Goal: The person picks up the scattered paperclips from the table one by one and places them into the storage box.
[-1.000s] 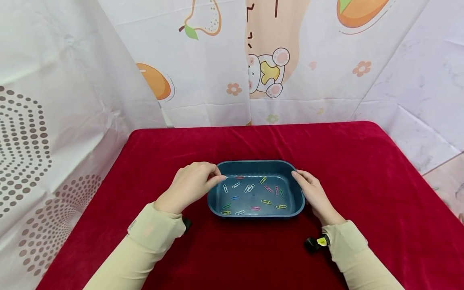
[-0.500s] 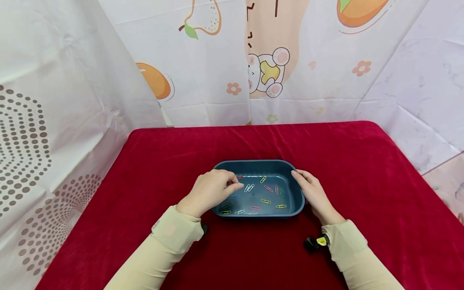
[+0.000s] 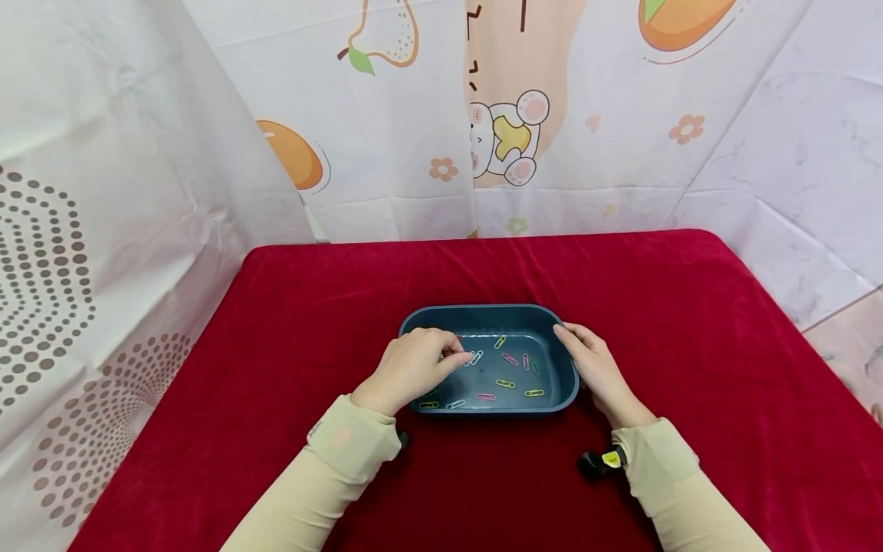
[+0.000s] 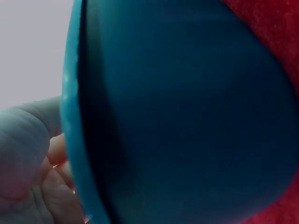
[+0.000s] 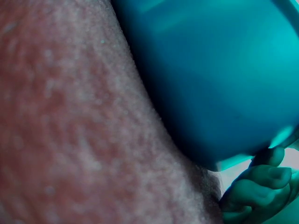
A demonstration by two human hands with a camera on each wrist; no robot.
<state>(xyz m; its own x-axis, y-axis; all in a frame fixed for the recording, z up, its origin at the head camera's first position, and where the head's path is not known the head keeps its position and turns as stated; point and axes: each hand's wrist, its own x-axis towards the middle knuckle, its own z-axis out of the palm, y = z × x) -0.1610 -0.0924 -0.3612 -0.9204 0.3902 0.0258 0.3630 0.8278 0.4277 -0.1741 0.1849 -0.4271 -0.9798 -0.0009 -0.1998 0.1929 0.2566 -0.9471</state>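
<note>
A dark blue plastic tray [image 3: 483,313] with rounded corners lies on the red cloth, several coloured paper clips [image 3: 506,383] scattered over its floor. My right hand [image 3: 602,374] grips the tray's right end, thumb on the rim and the other fingers outside; the right wrist view shows curled fingers [image 5: 268,177] by the tray's wall. Over the tray's left part hovers my left hand [image 3: 414,362], thumb and index finger together at the white paper clips [image 3: 477,357]. Whether a clip sits between those fingertips is too small to tell. The left hand covers several clips there.
Red velvet cloth [image 3: 331,291] covers the table around the tray. White printed curtains [image 3: 386,153] hang behind and at the sides. A black wrist camera [image 3: 592,464] sits below my right wrist.
My left hand has moved right and slightly down, from the tray's left rim to the white paper clips. The right hand keeps its grip, and the tray has stayed in place.
</note>
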